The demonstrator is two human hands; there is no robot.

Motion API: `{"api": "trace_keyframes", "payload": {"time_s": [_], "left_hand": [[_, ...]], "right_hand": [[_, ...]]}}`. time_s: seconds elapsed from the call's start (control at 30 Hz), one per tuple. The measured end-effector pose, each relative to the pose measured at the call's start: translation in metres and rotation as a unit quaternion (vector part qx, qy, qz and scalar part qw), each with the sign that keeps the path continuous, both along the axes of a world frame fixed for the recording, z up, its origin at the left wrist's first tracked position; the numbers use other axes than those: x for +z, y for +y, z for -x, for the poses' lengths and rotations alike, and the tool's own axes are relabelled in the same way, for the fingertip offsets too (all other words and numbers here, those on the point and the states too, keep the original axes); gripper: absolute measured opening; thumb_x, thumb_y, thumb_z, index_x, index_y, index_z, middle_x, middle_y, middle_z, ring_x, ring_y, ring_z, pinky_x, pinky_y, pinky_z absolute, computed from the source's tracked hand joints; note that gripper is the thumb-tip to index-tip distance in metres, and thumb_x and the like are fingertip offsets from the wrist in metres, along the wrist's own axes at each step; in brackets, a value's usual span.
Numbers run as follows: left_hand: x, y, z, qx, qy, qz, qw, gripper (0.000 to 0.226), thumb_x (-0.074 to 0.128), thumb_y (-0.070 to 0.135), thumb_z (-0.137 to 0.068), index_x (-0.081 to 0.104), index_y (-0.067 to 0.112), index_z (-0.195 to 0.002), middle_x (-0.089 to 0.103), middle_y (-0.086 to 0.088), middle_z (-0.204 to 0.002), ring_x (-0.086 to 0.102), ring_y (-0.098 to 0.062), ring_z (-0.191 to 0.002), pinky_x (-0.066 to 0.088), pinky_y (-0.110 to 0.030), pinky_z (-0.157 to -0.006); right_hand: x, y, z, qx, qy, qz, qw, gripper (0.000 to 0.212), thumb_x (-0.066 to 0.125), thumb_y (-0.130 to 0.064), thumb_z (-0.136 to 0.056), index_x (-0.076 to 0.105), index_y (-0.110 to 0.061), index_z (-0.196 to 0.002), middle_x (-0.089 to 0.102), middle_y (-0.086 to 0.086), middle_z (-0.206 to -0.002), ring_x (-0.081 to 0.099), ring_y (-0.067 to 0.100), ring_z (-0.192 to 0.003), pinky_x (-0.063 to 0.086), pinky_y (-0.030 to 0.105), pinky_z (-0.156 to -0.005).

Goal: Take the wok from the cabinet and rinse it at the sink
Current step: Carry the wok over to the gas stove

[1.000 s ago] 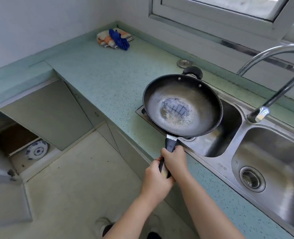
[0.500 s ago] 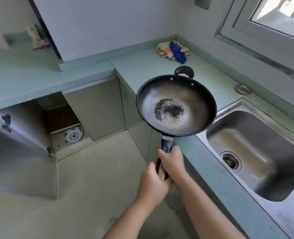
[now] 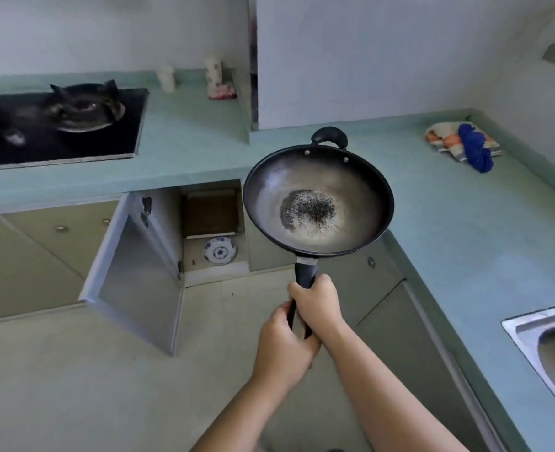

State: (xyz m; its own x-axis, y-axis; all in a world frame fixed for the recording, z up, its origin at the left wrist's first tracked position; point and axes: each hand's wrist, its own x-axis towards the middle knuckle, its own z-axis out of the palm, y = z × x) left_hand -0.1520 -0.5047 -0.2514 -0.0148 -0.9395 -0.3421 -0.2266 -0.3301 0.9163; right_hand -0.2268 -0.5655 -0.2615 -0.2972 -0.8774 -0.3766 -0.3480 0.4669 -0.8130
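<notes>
one head-worn view, looking forward and down from close above the countertop (image 3: 432,223) corner.

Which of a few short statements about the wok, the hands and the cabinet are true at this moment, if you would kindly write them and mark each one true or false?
1. The left hand and the right hand both grip the long handle of the wok. True.
2. The wok rests in the sink. False: it is held up in the air in front of the cabinets, and the sink lies apart at the right edge.
3. The cabinet door stands open, with a blue-and-white plate inside. True.
4. The left hand is the one nearer the pan. False: the right hand grips nearer the pan and the left hand sits behind it.
5. A cloth lies on the counter. True.
</notes>
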Motion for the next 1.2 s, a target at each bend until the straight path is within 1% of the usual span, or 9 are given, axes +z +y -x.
{"api": "trace_keyframes", "payload": {"time_s": [0.17, 0.33, 0.43, 0.63, 0.73, 0.8, 0.9, 1.0, 1.2], "left_hand": [[-0.001, -0.013, -0.044, 0.075, 0.015, -0.019, 0.997, 0.035, 0.07, 0.014, -0.074, 0.052, 0.032, -0.099, 0.063, 0.015, -0.08, 0.056, -0.01, -0.046, 0.045, -0.023, -0.044], [-0.002, -0.037, -0.077, 0.13, 0.004, -0.026, 0.991, 0.034, 0.067, 0.012, -0.077, 0.054, 0.025, -0.106, 0.064, 0.007, -0.079, 0.053, -0.008, -0.039, 0.039, -0.016, -0.037], [-0.002, -0.061, -0.093, 0.157, -0.008, -0.026, 0.987, 0.033, 0.066, 0.013, -0.078, 0.049, 0.03, -0.101, 0.062, 0.009, -0.08, 0.055, -0.011, -0.045, 0.039, -0.015, -0.036], [0.003, -0.14, -0.114, 0.19, -0.022, -0.008, 0.981, 0.041, 0.066, 0.012, -0.078, 0.041, 0.045, -0.076, 0.062, 0.008, -0.075, 0.055, -0.011, -0.044, 0.042, -0.016, -0.037], [0.005, -0.188, -0.121, 0.208, -0.027, -0.01, 0.978, 0.028, 0.067, 0.014, -0.078, 0.05, 0.035, -0.085, 0.063, 0.003, -0.076, 0.055, -0.013, -0.044, 0.044, -0.021, -0.039], [0.007, -0.217, -0.124, 0.218, -0.029, -0.012, 0.975, 0.034, 0.067, 0.016, -0.077, 0.046, 0.041, -0.082, 0.064, 0.004, -0.076, 0.055, -0.013, -0.043, 0.044, -0.023, -0.04], [0.008, -0.255, -0.13, 0.229, -0.024, -0.008, 0.973, 0.04, 0.068, 0.016, -0.076, 0.043, 0.046, -0.082, 0.064, 0.007, -0.077, 0.055, -0.013, -0.041, 0.044, -0.024, -0.04], [0.007, -0.288, -0.138, 0.233, -0.035, -0.005, 0.972, 0.031, 0.068, 0.015, -0.076, 0.05, 0.033, -0.094, 0.063, 0.008, -0.075, 0.053, -0.011, -0.039, 0.044, -0.023, -0.039], [0.002, -0.347, -0.158, 0.223, -0.033, 0.002, 0.974, 0.017, 0.067, 0.013, -0.076, 0.058, 0.022, -0.088, 0.065, 0.0, -0.072, 0.051, -0.007, -0.036, 0.043, -0.02, -0.039]], "right_hand": [[-0.006, -0.023, -0.053, 0.071, -0.016, -0.004, 0.997, 0.016, 0.058, -0.013, -0.077, 0.044, -0.005, -0.081, 0.047, 0.003, -0.067, 0.041, 0.012, -0.053, 0.027, 0.022, -0.044], [-0.01, -0.054, -0.095, 0.135, -0.033, -0.023, 0.99, 0.013, 0.057, -0.012, -0.076, 0.046, -0.006, -0.075, 0.05, 0.005, -0.067, 0.041, 0.013, -0.051, 0.028, 0.022, -0.044], [-0.012, -0.082, -0.116, 0.167, -0.043, -0.023, 0.985, 0.024, 0.057, -0.011, -0.076, 0.036, -0.011, -0.065, 0.041, 0.001, -0.059, 0.037, 0.013, -0.048, 0.026, 0.021, -0.043], [-0.013, -0.167, -0.145, 0.217, -0.041, 0.001, 0.975, 0.031, 0.058, -0.01, -0.077, 0.031, -0.015, -0.063, 0.037, -0.002, -0.056, 0.034, 0.01, -0.048, 0.024, 0.018, -0.041], [-0.007, -0.218, -0.155, 0.237, -0.041, 0.009, 0.971, 0.022, 0.057, -0.009, -0.078, 0.037, -0.01, -0.068, 0.038, -0.001, -0.056, 0.036, 0.01, -0.049, 0.026, 0.015, -0.038], [-0.005, -0.248, -0.16, 0.238, -0.033, 0.005, 0.971, 0.015, 0.058, -0.011, -0.078, 0.043, -0.006, -0.078, 0.043, 0.0, -0.06, 0.04, 0.012, -0.053, 0.03, 0.021, -0.044], [-0.006, -0.286, -0.168, 0.243, -0.034, -0.003, 0.97, 0.021, 0.059, -0.014, -0.077, 0.047, -0.004, -0.09, 0.046, 0.001, -0.064, 0.044, 0.014, -0.059, 0.033, 0.025, -0.05], [-0.006, -0.319, -0.176, 0.247, -0.034, -0.007, 0.968, 0.018, 0.06, -0.015, -0.075, 0.048, -0.005, -0.084, 0.049, 0.004, -0.063, 0.047, 0.017, -0.058, 0.035, 0.026, -0.051], [-0.009, -0.378, -0.195, 0.249, -0.045, -0.012, 0.967, 0.017, 0.059, -0.012, -0.075, 0.043, -0.007, -0.076, 0.045, 0.004, -0.063, 0.04, 0.017, -0.053, 0.032, 0.024, -0.047]]}}
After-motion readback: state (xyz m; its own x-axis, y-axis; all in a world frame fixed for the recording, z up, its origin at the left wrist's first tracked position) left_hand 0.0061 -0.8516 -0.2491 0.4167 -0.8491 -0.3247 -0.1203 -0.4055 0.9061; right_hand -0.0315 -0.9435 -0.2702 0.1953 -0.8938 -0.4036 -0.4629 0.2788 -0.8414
